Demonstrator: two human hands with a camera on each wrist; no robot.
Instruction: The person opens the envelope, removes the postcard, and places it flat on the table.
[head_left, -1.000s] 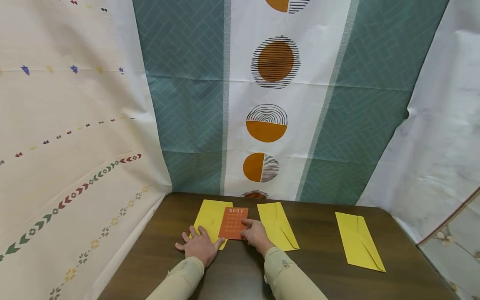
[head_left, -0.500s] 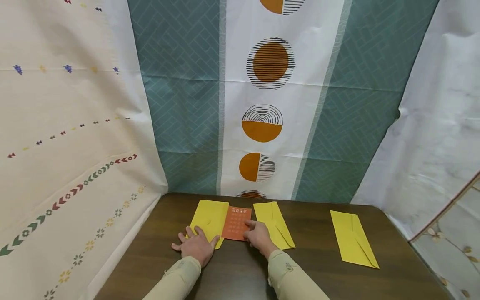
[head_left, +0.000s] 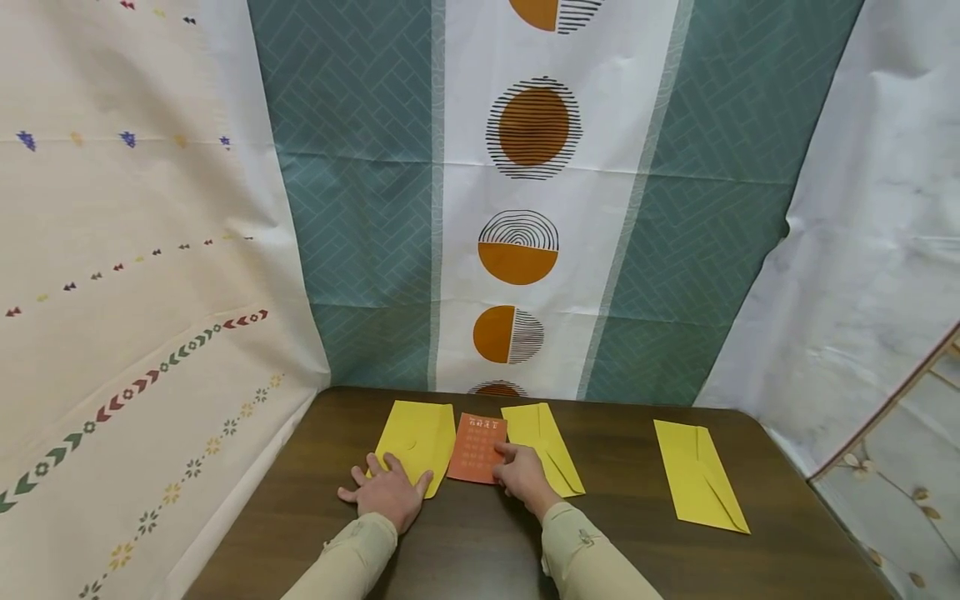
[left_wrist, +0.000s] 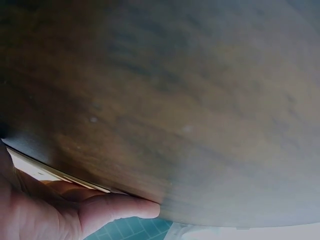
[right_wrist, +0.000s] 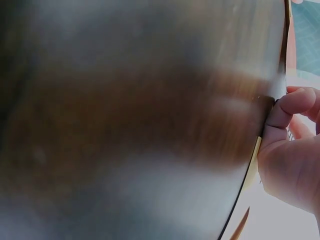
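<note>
In the head view a red card with pale printed characters lies on the dark table. My right hand pinches its lower right edge, fingers curled. My left hand lies with fingers spread over the lower part of the left yellow envelope. A narrow gap parts that envelope from the card. On the card's other side is the middle yellow envelope, partly covered by my right hand. Only the thumb and hand edge of my left hand show in the left wrist view. The right wrist view shows my right hand bent at the table surface.
Another yellow envelope lies apart toward the table's right side. The brown table reaches back to a patterned cloth. Pale cloths hang along the left and right sides.
My right hand has slid the red card to the right, off the left yellow envelope that it overlapped. The left hand stays on that envelope. The head view has shifted slightly.
</note>
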